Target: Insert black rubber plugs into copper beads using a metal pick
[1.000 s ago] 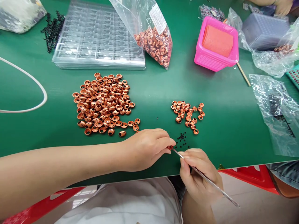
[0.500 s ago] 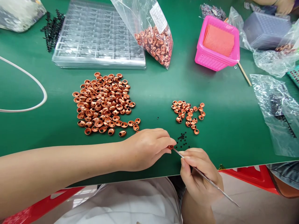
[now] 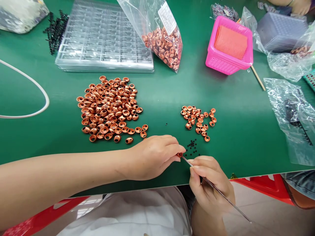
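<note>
Near the table's front edge, my left hand (image 3: 157, 157) pinches a small copper-coloured cup (image 3: 180, 154) between its fingertips. My right hand (image 3: 213, 183) is closed around a thin metal rod (image 3: 221, 193), whose upper tip meets the cup. Tiny black pieces (image 3: 192, 144) lie scattered just beyond my fingertips. A large pile of copper cups (image 3: 110, 108) is beyond my left forearm, and a smaller group (image 3: 197, 118) sits beyond the black pieces. The inside of the held cup cannot be made out.
Clear plastic trays (image 3: 103, 39) stand at the back left beside black parts (image 3: 56, 31). A bag of copper cups (image 3: 163, 42) leans over their edge. Right of it are a pink basket (image 3: 228, 65), a wooden stick (image 3: 258, 78) and plastic bags (image 3: 290, 114). A person's hand (image 3: 300, 6) shows at top right.
The lower end of the rod has shifted slightly to the left and down, with a small turn of my right hand. My left hand has stayed in place.
</note>
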A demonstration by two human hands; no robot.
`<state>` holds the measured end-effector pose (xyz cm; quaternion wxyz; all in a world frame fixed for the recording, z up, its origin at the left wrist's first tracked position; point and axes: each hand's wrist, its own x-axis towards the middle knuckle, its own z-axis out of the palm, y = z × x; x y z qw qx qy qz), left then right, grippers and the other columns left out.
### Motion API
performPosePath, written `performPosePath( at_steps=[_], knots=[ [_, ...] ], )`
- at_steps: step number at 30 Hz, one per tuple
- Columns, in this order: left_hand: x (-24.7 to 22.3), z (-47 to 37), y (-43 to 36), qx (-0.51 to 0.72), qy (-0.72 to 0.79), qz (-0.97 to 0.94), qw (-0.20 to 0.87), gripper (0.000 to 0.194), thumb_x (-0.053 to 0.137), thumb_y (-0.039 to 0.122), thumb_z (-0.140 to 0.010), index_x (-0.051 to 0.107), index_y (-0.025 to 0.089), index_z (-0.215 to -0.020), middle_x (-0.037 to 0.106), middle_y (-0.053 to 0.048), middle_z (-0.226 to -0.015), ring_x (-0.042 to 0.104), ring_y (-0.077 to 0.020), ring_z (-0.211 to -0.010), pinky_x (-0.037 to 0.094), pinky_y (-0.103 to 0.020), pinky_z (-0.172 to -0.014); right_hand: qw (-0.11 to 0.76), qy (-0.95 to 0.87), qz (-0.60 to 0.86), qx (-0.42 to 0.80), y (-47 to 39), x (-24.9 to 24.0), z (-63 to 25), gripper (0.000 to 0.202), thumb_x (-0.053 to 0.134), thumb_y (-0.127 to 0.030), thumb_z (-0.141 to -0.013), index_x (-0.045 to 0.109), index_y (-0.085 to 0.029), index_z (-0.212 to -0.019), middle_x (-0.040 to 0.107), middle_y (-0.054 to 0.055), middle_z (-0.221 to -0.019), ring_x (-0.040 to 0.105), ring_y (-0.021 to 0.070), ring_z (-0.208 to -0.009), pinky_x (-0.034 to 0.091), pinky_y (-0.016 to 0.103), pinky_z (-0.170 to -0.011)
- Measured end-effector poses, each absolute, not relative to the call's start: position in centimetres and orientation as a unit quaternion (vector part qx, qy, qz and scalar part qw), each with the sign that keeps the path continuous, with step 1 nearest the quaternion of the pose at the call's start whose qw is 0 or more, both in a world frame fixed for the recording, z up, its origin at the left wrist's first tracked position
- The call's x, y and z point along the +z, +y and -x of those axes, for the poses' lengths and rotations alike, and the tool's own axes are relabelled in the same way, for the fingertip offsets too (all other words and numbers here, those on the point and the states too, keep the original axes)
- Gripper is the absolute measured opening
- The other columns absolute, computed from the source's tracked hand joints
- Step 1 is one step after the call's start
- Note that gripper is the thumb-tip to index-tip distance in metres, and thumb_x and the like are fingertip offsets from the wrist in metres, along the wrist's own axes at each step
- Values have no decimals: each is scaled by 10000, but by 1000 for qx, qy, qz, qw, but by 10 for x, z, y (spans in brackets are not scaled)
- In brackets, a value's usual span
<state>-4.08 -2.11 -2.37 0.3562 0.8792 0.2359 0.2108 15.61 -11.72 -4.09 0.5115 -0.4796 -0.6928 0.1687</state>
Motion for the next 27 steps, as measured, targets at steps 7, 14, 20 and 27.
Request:
performPosePath(
  at_steps=[7,14,20,27],
  knots=[
    [-25,40,-21,214,238,-881,349,208,502,152,-994,671,102,-1106,687,-84,-920,639,-176,-829,539,-271,-735,514,-691,476,176,-118,-40,-157,387,622,88,-762,647,-177,-1045,724,62,-988,683,179,-874,596,361,-715],
    [-23,40,-22,214,241,-877,357,204,502,151,-992,667,107,-1103,687,-82,-919,639,-171,-828,539,-265,-740,521,-683,483,167,-117,-40,-157,379,626,67,-763,648,-193,-1037,728,50,-953,691,177,-836,599,346,-684],
    [-24,41,-22,220,241,-876,356,195,495,169,-1001,656,128,-1105,684,-74,-927,641,-160,-833,536,-253,-748,517,-684,488,164,-117,-42,-156,358,629,50,-776,651,-197,-1033,735,53,-951,697,180,-827,601,353,-689],
    [-24,40,-21,222,240,-873,363,185,503,161,-995,659,123,-1089,686,-73,-916,639,-161,-824,535,-253,-743,523,-683,485,160,-117,-42,-154,357,633,58,-771,656,-183,-1035,737,63,-961,697,181,-837,601,353,-691]
  ],
)
